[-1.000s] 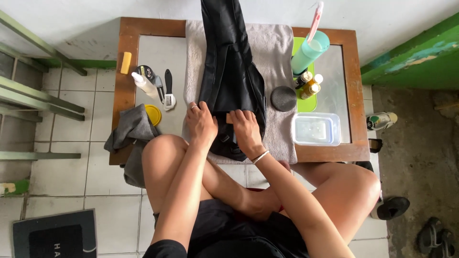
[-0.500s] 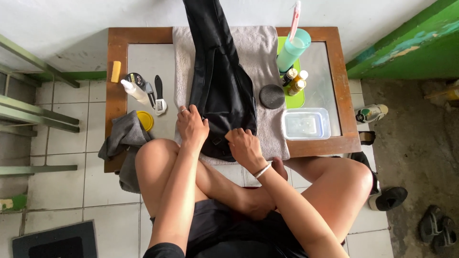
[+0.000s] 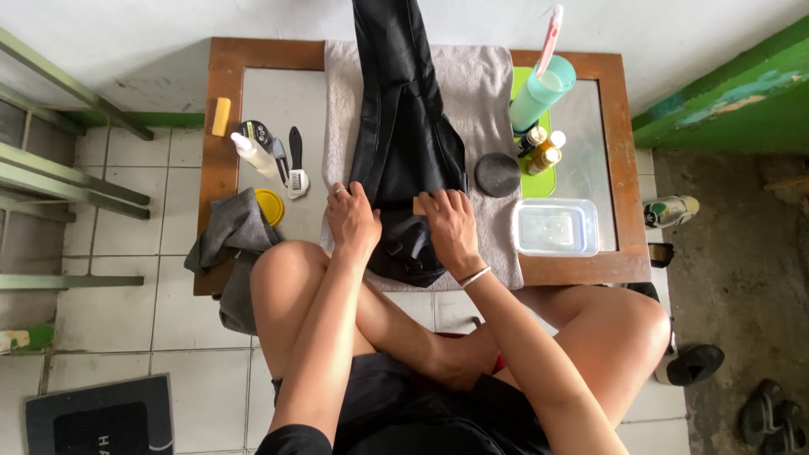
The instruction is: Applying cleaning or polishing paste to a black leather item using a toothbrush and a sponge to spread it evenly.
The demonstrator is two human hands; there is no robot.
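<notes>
Both grips on towel-draped wooden table (image 3: 221, 101)

white spray bottle (image 3: 253, 154) at 9 o'clock on table (image 3: 221, 101); amber bottles (image 3: 539, 152) at 2; clear lidded tub (image 3: 555, 227) at 4.

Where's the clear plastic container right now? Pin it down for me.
In the head view, the clear plastic container sits at the table's near right corner, right of the grey towel, just below the small bottles.
</notes>
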